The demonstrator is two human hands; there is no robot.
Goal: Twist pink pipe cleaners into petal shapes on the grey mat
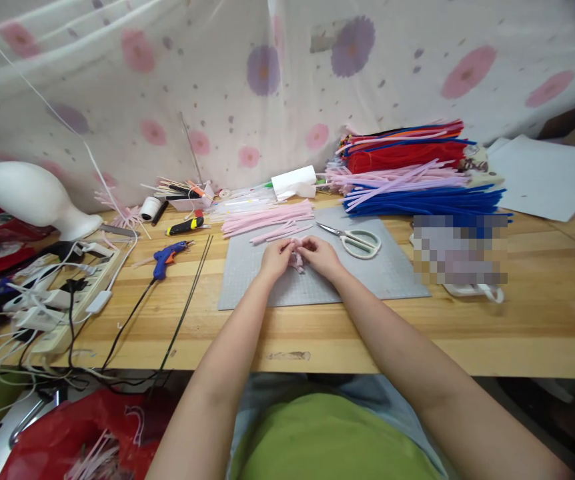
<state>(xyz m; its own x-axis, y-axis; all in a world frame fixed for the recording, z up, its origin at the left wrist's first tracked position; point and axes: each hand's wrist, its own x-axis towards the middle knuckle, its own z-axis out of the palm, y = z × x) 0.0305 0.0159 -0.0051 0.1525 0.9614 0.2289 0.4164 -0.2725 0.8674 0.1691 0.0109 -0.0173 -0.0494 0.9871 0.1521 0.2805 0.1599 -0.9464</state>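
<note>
My left hand [277, 258] and my right hand [320, 256] meet above the grey cutting mat [367, 285]. Between their pinched fingertips is a small piece of pink fuzzy stems [298, 263], partly covered by the fingers. Both hands grip it. Loose pink stems [281, 232] lie just beyond the hands, and a larger row of pink stems [266, 217] is behind them. Scissors [360, 243] with pale handles rest on the mat to the right of my right hand, their tips pointing left.
A blue glue gun [166, 257] and dark thin rods [185, 310] lie left of the mat. Farther left are a cluttered power strip [102, 270] and a white foam head [27, 197]. Blue stems [422, 201] and red stems [402, 159] are piled behind right.
</note>
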